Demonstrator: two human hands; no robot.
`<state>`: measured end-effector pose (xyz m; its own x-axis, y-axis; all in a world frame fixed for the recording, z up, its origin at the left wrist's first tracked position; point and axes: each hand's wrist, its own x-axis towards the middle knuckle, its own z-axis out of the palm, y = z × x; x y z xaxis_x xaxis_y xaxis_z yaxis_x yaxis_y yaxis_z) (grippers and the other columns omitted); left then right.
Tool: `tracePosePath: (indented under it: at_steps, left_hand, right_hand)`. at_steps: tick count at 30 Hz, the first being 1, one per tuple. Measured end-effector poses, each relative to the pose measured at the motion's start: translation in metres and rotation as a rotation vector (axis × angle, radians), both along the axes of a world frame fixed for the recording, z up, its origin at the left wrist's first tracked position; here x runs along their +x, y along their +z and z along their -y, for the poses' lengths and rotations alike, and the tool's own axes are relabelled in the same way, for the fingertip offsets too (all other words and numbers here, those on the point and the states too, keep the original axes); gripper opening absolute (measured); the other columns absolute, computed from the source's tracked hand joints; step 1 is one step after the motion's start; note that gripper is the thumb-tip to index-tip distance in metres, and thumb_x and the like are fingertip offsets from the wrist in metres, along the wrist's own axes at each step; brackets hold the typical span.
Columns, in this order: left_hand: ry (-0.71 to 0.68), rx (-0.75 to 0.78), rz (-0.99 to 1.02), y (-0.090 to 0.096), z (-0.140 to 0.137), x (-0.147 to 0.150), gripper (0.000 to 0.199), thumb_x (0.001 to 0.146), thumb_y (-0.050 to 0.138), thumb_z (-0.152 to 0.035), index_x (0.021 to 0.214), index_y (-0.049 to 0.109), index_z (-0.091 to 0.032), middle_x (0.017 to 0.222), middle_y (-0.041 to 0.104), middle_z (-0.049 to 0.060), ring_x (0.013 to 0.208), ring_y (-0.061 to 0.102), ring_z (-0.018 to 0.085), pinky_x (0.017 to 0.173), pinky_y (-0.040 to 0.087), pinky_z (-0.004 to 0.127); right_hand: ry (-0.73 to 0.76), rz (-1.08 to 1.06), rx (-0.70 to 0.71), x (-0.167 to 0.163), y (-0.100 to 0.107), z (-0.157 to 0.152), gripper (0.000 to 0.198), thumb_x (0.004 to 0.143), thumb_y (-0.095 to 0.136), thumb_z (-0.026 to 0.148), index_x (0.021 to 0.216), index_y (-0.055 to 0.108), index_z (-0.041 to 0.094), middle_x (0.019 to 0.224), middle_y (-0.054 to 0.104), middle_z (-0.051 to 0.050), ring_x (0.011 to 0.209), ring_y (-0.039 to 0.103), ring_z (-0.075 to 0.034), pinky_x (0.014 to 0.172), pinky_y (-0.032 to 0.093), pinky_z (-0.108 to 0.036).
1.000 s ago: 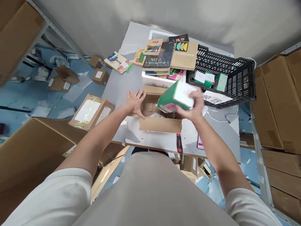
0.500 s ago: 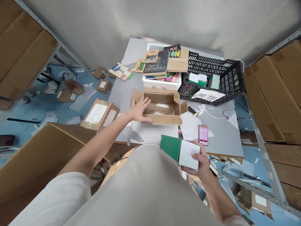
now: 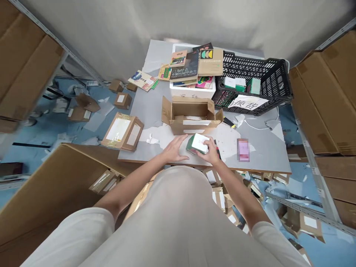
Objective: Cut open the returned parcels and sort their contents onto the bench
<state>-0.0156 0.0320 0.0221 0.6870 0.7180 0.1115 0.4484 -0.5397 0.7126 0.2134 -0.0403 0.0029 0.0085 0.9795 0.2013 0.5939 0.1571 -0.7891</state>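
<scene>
My right hand point(image 3: 210, 151) grips a small green box with a white end point(image 3: 198, 143) over the front of the grey table. To its left, my left hand point(image 3: 175, 149) is open, fingers stretched out and thumb apart, with a small gap to the green box. Just beyond both hands stands an open cardboard carton point(image 3: 191, 120), its flaps spread out. A red-and-black utility knife point(image 3: 217, 149) lies partly hidden behind my right hand.
Books point(image 3: 185, 68) are piled in a white foam box point(image 3: 191, 91). Beside it a black plastic crate point(image 3: 278, 85) holds several green-and-white boxes. A phone point(image 3: 243, 150) lies on the table point(image 3: 267, 152) at right. A taped carton point(image 3: 122, 131) sits at the left edge.
My right hand has brought the green box up and left over the table. My left hand has let go of the carton and come nearer the green box. The carton has turned slightly.
</scene>
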Motion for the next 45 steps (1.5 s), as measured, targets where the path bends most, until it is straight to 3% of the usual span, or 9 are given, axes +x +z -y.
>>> tracePosePath:
  at_steps: [4, 11, 15, 22, 26, 30, 36, 41, 45]
  left_hand:
    - [0.038, -0.221, 0.084, -0.033, 0.016, 0.024, 0.129, 0.051, 0.087, -0.048, 0.151, 0.013, -0.016, 0.150, 0.034, 0.023, 0.136, 0.039, 0.036, 0.110, 0.036, 0.051]
    - [0.122, -0.280, 0.098, -0.060, 0.015, 0.031, 0.086, 0.059, 0.084, -0.037, 0.130, 0.041, -0.016, 0.128, 0.054, 0.016, 0.120, 0.054, 0.031, 0.099, 0.046, 0.045]
    - [0.118, -0.285, 0.080, -0.063, 0.018, 0.030, 0.084, 0.059, 0.084, -0.034, 0.129, 0.041, -0.017, 0.127, 0.054, 0.015, 0.120, 0.053, 0.031, 0.099, 0.046, 0.045]
    - [0.128, -0.331, 0.158, -0.054, 0.022, 0.028, 0.121, 0.053, 0.086, -0.043, 0.149, 0.016, -0.020, 0.144, 0.041, 0.018, 0.133, 0.043, 0.034, 0.107, 0.039, 0.051]
    - [0.150, -0.300, 0.208, -0.039, 0.023, 0.023, 0.127, 0.059, 0.081, -0.052, 0.152, 0.001, -0.019, 0.146, 0.036, 0.020, 0.135, 0.041, 0.033, 0.110, 0.035, 0.051]
    - [0.265, -0.273, 0.180, -0.019, 0.021, 0.029, 0.107, 0.067, 0.075, -0.053, 0.150, 0.016, -0.020, 0.145, 0.035, 0.020, 0.130, 0.047, 0.032, 0.105, 0.041, 0.049]
    - [0.283, -0.250, 0.039, 0.002, 0.020, 0.047, 0.098, 0.066, 0.075, -0.038, 0.147, 0.023, -0.018, 0.140, 0.040, 0.019, 0.130, 0.045, 0.033, 0.106, 0.041, 0.049]
    - [0.213, -0.227, 0.014, 0.001, 0.020, 0.049, 0.085, 0.070, 0.066, -0.027, 0.144, 0.026, -0.015, 0.140, 0.042, 0.019, 0.133, 0.041, 0.032, 0.108, 0.039, 0.048]
    - [0.230, -0.309, 0.033, -0.001, 0.018, 0.042, 0.076, 0.075, 0.054, -0.019, 0.146, 0.024, -0.017, 0.137, 0.047, 0.017, 0.122, 0.051, 0.028, 0.094, 0.050, 0.045]
  right_hand:
    - [0.093, -0.006, -0.011, -0.008, -0.020, -0.005, 0.040, 0.070, 0.071, 0.038, 0.096, 0.043, 0.027, 0.116, 0.052, -0.010, 0.114, 0.054, -0.029, 0.089, 0.049, -0.046]
    - [0.243, 0.079, -0.053, 0.004, -0.003, 0.001, 0.048, 0.074, 0.071, 0.045, 0.109, 0.047, 0.024, 0.140, 0.040, -0.019, 0.134, 0.040, -0.032, 0.103, 0.040, -0.051]
    - [0.304, 0.055, -0.087, 0.010, 0.014, -0.010, 0.043, 0.080, 0.064, 0.049, 0.112, 0.052, 0.024, 0.127, 0.057, -0.015, 0.122, 0.054, -0.029, 0.100, 0.045, -0.047]
    - [-0.156, -0.028, -0.228, -0.002, 0.009, -0.043, 0.048, 0.090, 0.046, 0.050, 0.131, 0.040, 0.025, 0.103, 0.067, -0.007, 0.069, 0.066, -0.019, 0.074, 0.055, -0.040]
    - [-0.156, 0.046, -0.176, -0.004, 0.010, -0.037, 0.051, 0.090, 0.047, 0.045, 0.135, 0.039, 0.022, 0.121, 0.060, -0.013, 0.092, 0.065, -0.024, 0.081, 0.054, -0.043]
    - [-0.095, 0.082, -0.048, -0.002, 0.017, -0.015, 0.043, 0.089, 0.049, 0.043, 0.128, 0.048, 0.024, 0.128, 0.053, -0.014, 0.120, 0.052, -0.027, 0.091, 0.051, -0.046]
    - [-0.095, 0.078, -0.194, -0.022, 0.019, -0.003, 0.041, 0.084, 0.057, 0.037, 0.122, 0.052, 0.022, 0.125, 0.053, -0.013, 0.117, 0.053, -0.028, 0.090, 0.052, -0.045]
    - [-0.198, 0.157, -0.273, -0.037, 0.024, -0.016, 0.045, 0.079, 0.059, 0.032, 0.122, 0.052, 0.020, 0.121, 0.056, -0.013, 0.112, 0.057, -0.030, 0.091, 0.051, -0.048]
    - [-0.206, 0.123, -0.269, -0.027, 0.025, -0.016, 0.039, 0.080, 0.050, 0.022, 0.119, 0.053, 0.019, 0.122, 0.057, -0.014, 0.113, 0.058, -0.028, 0.091, 0.052, -0.044]
